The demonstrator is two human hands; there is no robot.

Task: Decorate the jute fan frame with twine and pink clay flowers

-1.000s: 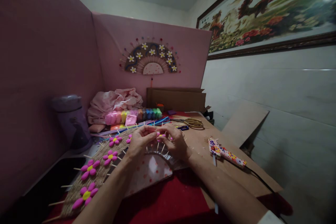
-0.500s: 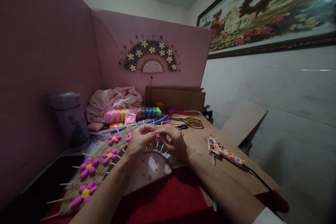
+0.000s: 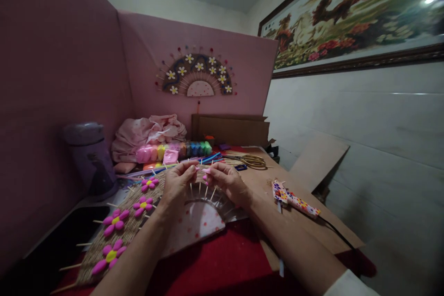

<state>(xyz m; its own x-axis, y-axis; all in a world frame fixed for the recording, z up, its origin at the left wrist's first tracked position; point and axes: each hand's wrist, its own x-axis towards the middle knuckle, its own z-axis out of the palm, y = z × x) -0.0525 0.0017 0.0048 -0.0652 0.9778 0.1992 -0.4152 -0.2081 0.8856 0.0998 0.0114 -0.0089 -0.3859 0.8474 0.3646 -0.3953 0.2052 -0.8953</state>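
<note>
Over the far part of a half-round fan of wound twine and sticks [image 3: 130, 222], both my hands are raised in a pinch. Thumb and fingers of my left hand [image 3: 178, 182] close on a small bit of pink clay [image 3: 197, 169]. My right hand [image 3: 231, 184] pinches another pink bit of clay [image 3: 207, 170], a short gap away. Pink clay flowers [image 3: 116, 222] with yellow centres sit along the fan's left side. Below the hands lies its spotted half-round centre [image 3: 197, 222]. My forearms and hands cover part of the fan.
A flowered glue gun [image 3: 294, 201] lies on cardboard at the right, its cord trailing. Gold-handled scissors [image 3: 253, 161] and thin sticks lie behind. Wrapped clay pots [image 3: 173, 150], pink cloth [image 3: 149, 134] and a lidded tumbler [image 3: 90, 162] stand back left. A finished fan [image 3: 197, 74] hangs on the pink panel.
My hands have drawn slightly apart, the fingertips now separated with pink clay showing at each. The whole view has shifted a little; the fan and tools stay put.
</note>
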